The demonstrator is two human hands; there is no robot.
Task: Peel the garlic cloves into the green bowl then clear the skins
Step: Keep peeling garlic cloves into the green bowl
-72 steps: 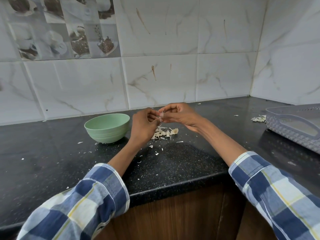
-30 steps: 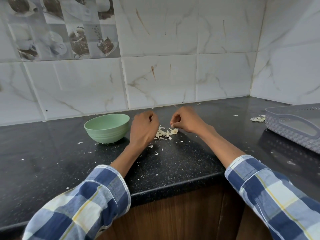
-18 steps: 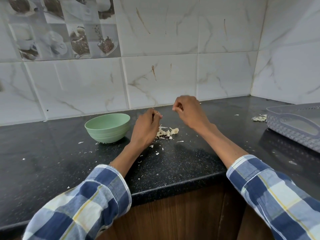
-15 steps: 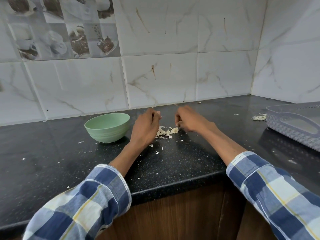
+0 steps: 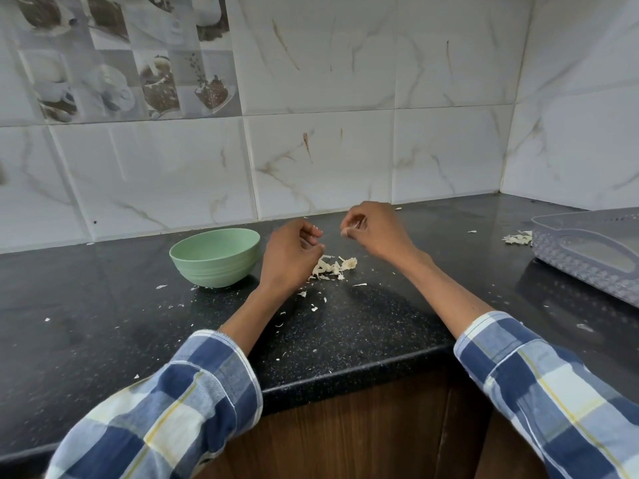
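Note:
The green bowl [image 5: 215,255] stands on the black counter, left of my hands; I cannot see into it. My left hand [image 5: 290,257] hovers just right of the bowl with its fingers curled in round a garlic clove, which is almost wholly hidden. My right hand [image 5: 375,231] is raised a little above the counter and pinches a pale scrap of garlic skin [image 5: 350,230] between thumb and fingertips. A small pile of garlic skins [image 5: 333,266] lies on the counter between and just below both hands.
A grey plastic basket [image 5: 587,252] sits at the right, with another small heap of skins [image 5: 517,238] beside its left end. Tiny skin flakes are scattered over the black counter [image 5: 103,305]. A tiled wall closes the back and right side.
The hands were joined on the clove, then parted. My right hand dipped to the skin pile twice and is now lifted again with a scrap; my left hand stayed beside the bowl.

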